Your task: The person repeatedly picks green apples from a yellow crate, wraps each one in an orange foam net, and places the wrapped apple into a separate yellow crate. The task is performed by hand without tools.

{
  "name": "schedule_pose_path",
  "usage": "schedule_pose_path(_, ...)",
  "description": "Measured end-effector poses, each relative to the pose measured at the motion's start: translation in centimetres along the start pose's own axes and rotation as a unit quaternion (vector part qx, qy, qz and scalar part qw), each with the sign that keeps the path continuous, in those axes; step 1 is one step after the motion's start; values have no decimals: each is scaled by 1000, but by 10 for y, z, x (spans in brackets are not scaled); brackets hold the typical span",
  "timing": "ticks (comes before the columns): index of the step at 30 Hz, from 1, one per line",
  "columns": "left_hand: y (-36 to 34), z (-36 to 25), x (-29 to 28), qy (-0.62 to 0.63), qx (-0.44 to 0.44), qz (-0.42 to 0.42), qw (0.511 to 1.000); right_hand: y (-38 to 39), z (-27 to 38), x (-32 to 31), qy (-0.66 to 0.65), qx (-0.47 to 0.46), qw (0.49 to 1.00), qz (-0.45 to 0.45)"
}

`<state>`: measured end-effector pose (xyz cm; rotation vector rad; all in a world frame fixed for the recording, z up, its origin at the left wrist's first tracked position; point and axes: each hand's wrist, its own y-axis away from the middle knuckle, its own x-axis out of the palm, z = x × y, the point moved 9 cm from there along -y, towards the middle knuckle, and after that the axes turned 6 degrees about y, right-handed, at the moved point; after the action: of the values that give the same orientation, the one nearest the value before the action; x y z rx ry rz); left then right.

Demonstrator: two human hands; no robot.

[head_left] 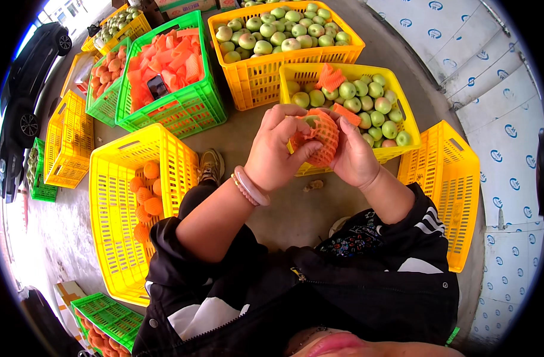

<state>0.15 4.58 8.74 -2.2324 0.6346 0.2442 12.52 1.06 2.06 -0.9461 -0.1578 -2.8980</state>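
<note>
Between my two hands is a green apple in an orange foam net (323,143); a bit of green skin shows at the net's opening. My left hand (275,146), with bracelets at the wrist, pinches the net's edge with thumb and bent fingers. From the other side my right hand (356,156) is closed around the netted apple, its fingers partly hidden behind it. Just beyond the hands stands a yellow crate (398,152) of bare green apples (376,104). On those apples lie a loose orange foam net (329,77) and another orange piece (347,115).
At left, a yellow crate (112,220) holds several netted fruits (153,206). Beyond it a green crate (172,113) is full of foam nets (188,53) with a phone (157,87) on top. Another apple crate (248,89) stands farther back. A yellow crate (447,196) is at right.
</note>
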Motion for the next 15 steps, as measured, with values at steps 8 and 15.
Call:
schedule_pose_path(8,0,17,-3,78,-62,-10,995,-3,-16,-5,0,20,1000,10)
schedule_pose_path(15,17,56,4,255,-288,-43,922,1,-22,5,63,35,997,39)
